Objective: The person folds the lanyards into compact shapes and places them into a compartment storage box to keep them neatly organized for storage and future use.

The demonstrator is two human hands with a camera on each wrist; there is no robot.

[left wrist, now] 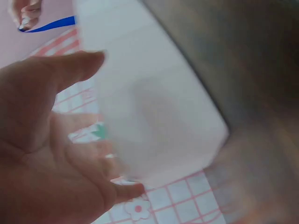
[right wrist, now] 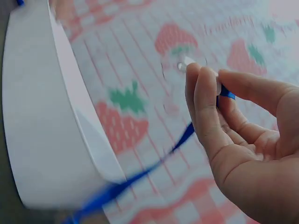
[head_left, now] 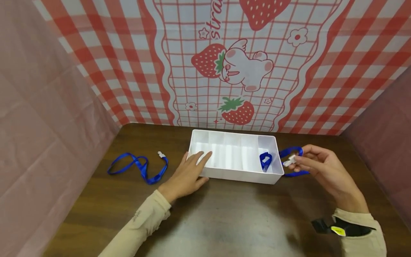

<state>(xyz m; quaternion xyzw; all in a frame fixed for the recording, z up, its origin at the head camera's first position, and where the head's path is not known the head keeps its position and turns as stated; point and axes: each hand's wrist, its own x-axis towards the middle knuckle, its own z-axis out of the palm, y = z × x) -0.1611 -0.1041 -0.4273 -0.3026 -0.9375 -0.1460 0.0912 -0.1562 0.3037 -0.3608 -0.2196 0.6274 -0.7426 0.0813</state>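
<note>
In the head view my right hand (head_left: 327, 173) pinches the white plastic clip (head_left: 290, 161) of a blue lanyard between thumb and fingers, just right of the box. The strap (head_left: 290, 151) of that lanyard trails beside the box's right end. My left hand (head_left: 189, 175) lies over the left front corner of the white divided box (head_left: 237, 175), fingers spread across its rim. A second blue lanyard (head_left: 265, 157) is bundled in the rightmost compartment. In the left wrist view the thumb (left wrist: 77, 67) and fingers extend along the box wall (left wrist: 159, 102).
Left of the box a third blue lanyard (head_left: 144, 169) with a white clip lies loosely looped on the dark wooden table (head_left: 224, 221). Behind the table hangs a strawberry-print cloth (head_left: 244, 71). Pink cloth walls (head_left: 48, 117) flank both sides.
</note>
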